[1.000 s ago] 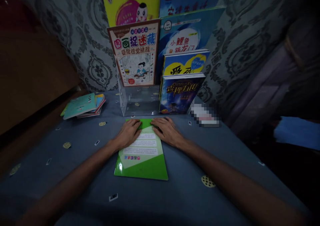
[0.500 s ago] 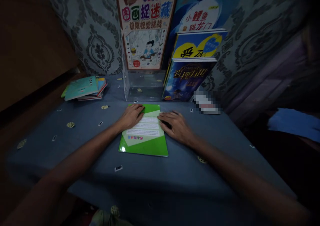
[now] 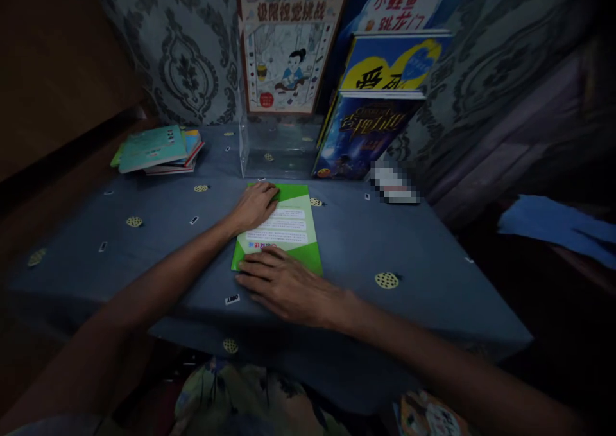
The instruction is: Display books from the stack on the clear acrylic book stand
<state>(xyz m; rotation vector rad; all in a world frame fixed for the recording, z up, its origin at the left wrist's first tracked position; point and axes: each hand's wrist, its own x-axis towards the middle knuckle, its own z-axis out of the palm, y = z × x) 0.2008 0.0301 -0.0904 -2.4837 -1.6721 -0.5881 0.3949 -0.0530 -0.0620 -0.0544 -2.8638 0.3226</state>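
A green book (image 3: 293, 221) with pale text boxes lies closed on the cloth-covered table, its printing upside down to me. My left hand (image 3: 255, 206) rests with fingers stretched over the book's far left part. Across the near edge lies my right hand (image 3: 289, 288), fingers extended toward the left and covering the book's near left corner. Neither hand is wrapped round anything. Behind the book stands a clear acrylic stand (image 3: 279, 150) with an orange-bordered picture book (image 3: 291, 63) upright at its back.
To the right in the stand lean a dark blue book (image 3: 366, 131) and a blue-yellow book (image 3: 389, 60). A small stack of books (image 3: 156, 148) lies at the table's back left. A blurred-out object (image 3: 394, 182) sits at the right, near a blue cloth (image 3: 553, 227).
My right hand has moved from the book's right edge to its near edge. The left hand stays on the book. The view has tipped downward.
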